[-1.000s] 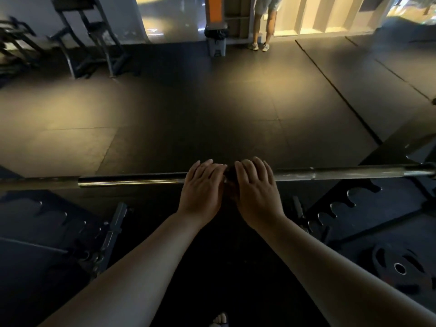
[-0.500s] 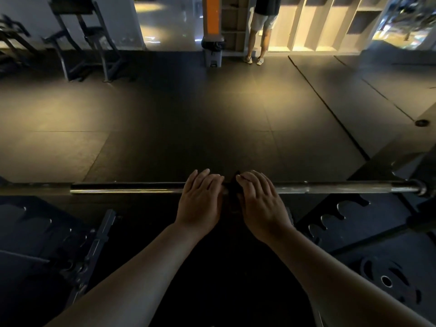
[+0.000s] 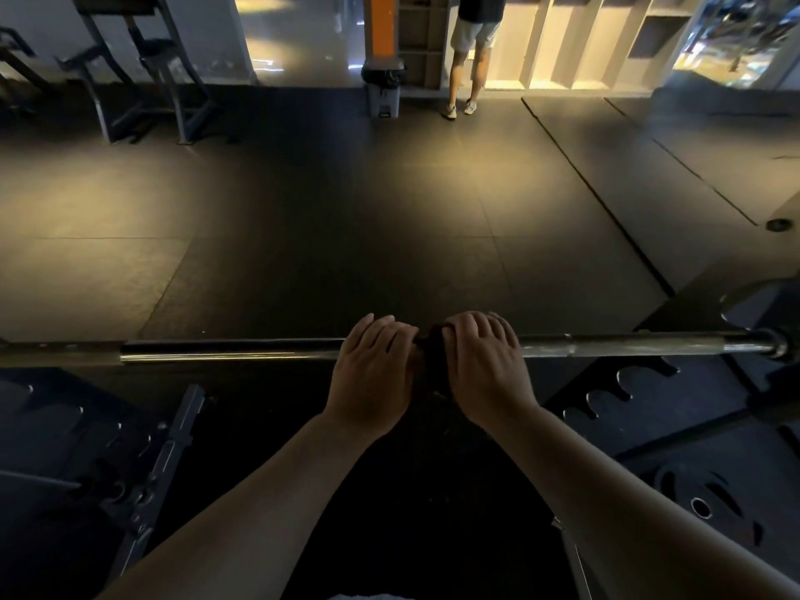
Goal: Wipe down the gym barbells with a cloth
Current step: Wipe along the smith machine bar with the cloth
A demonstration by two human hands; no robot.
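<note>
**Right fingers curl onto the cloth**

The barbell (image 3: 238,350) runs left to right across the middle of the frame. At its centre my hands have stayed side by side. My right hand (image 3: 485,370) has now curled its fingers over the dark cloth (image 3: 433,361), gripping it against the bar. My left hand (image 3: 372,374) lies nearly flat across the bar. I judge the wiping stroke is only starting. I can read no writing anywhere.

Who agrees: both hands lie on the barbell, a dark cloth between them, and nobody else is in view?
Wrong on one point: the head view shows another person standing by the shelves. The left hand, right hand, barbell and cloth are as stated.
</note>
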